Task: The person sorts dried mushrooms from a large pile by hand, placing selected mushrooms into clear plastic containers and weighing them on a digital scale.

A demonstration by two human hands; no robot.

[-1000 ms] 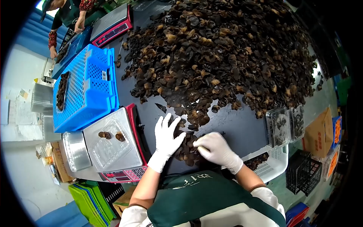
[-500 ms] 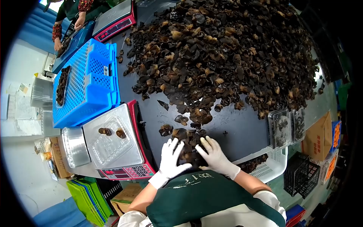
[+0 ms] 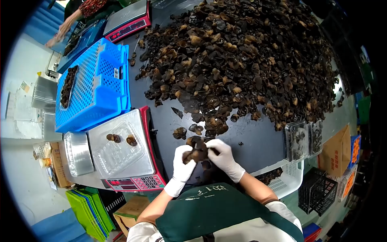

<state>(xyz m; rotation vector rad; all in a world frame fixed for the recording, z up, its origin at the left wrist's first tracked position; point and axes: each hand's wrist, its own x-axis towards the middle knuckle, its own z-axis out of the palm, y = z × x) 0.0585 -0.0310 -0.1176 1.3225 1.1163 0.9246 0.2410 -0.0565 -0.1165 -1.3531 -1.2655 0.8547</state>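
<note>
At the near edge of the dark table, my gloved left hand (image 3: 183, 163) is closed around a small bunch of wood ear mushrooms (image 3: 197, 151). My gloved right hand (image 3: 221, 155) pinches the right side of the same bunch. A few more pieces lie on the table just below, partly in shadow. Beyond my hands spreads a large heap of dark brown wood ear mushrooms (image 3: 246, 60), with loose pieces at its near end. To my left stands a scale (image 3: 139, 157) bearing a clear plastic tray (image 3: 117, 155) with two mushroom pieces in it.
Left of the scale are stacked clear trays (image 3: 78, 153) and a blue crate (image 3: 90, 90) carrying a filled tray. Clear boxes (image 3: 296, 141) sit at the right table edge, above a white basket (image 3: 292, 177). Another person's arm (image 3: 70, 22) is at the upper left, near a second scale (image 3: 129, 26).
My hands went from lying spread over the mushrooms to gripping a bunch between them, slightly raised. The other person's arm swung outward to the left.
</note>
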